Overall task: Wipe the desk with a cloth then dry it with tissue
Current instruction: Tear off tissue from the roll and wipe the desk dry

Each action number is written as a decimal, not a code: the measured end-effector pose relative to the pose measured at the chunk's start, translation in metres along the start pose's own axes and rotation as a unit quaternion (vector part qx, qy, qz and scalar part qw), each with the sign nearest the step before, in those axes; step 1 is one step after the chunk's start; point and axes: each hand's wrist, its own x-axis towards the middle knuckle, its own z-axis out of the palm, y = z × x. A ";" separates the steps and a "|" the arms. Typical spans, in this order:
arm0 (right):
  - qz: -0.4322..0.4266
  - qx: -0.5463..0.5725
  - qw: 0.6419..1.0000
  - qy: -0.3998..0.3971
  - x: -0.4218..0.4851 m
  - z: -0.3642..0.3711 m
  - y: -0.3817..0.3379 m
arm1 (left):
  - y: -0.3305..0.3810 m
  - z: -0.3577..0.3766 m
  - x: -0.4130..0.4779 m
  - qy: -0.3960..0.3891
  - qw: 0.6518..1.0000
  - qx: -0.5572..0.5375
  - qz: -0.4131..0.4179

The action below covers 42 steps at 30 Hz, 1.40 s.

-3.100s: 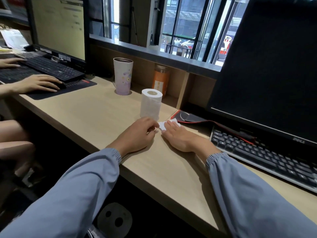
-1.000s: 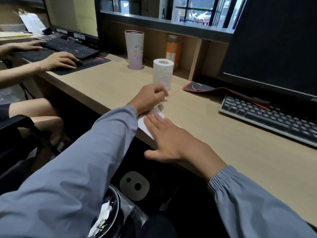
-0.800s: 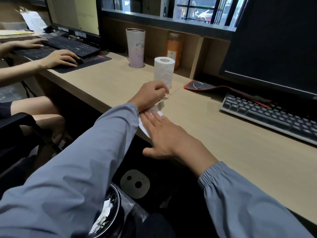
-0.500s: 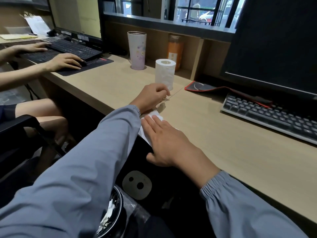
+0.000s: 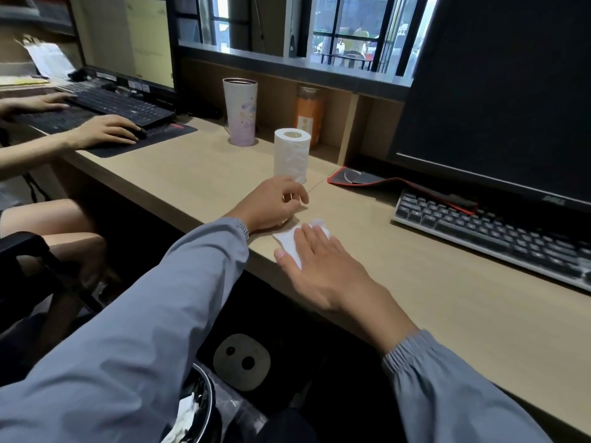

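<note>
A folded white tissue sheet [image 5: 286,239] lies on the light wooden desk [image 5: 431,282] close to its front edge. My right hand [image 5: 323,266] lies flat on the sheet, fingers together, pressing it to the wood and covering most of it. My left hand [image 5: 271,204] rests on the desk just left of the sheet, fingers curled in, with nothing visible in it. A white tissue roll [image 5: 291,155] stands upright right behind my left hand.
A black keyboard [image 5: 489,228] and a dark monitor [image 5: 511,91] stand at the right, with a red-edged mouse pad [image 5: 355,179]. A pale tumbler [image 5: 240,111] and an orange bottle [image 5: 308,118] stand behind the roll. Another person's hand [image 5: 105,131] holds a mouse at the left. A bin [image 5: 198,407] sits under the desk.
My right hand has slid the white sheet from the desk's front edge a little farther onto the desk. My left hand has stayed curled in front of the roll.
</note>
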 end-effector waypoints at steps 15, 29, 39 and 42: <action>0.063 -0.017 0.997 -0.039 0.053 -0.031 0.017 | 0.006 0.000 0.002 -0.002 0.999 0.037 0.011; 0.009 -0.012 0.999 -0.029 0.057 -0.027 0.037 | 0.011 0.000 -0.001 -0.020 0.998 0.064 -0.002; 0.034 -0.010 0.998 -0.047 0.077 -0.037 0.046 | 0.008 0.002 0.000 -0.019 0.998 0.062 0.005; 0.033 -0.012 0.999 -0.035 0.074 -0.037 0.043 | 0.007 0.003 0.000 -0.017 0.998 0.064 0.005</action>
